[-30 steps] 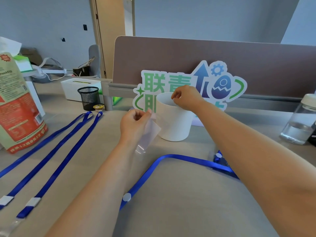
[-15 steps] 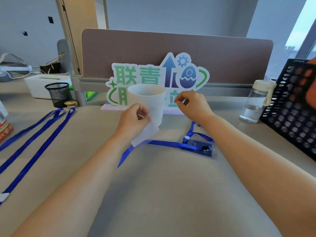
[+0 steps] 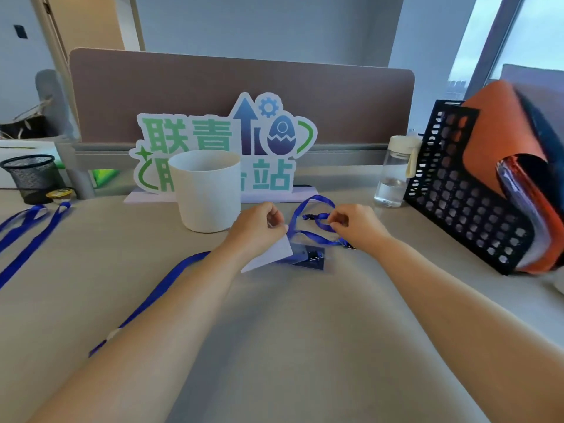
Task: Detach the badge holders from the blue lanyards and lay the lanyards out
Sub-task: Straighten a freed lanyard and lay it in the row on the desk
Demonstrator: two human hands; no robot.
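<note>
Blue lanyard [image 3: 171, 283] — right hand [image 3: 357, 228] pinches it (beside cup [image 3: 207, 190]).

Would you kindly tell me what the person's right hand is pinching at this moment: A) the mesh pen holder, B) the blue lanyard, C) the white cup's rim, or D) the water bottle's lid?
B: the right hand has its fingers pinched on a loop of the blue lanyard, while the left hand holds the badge holder.
</note>
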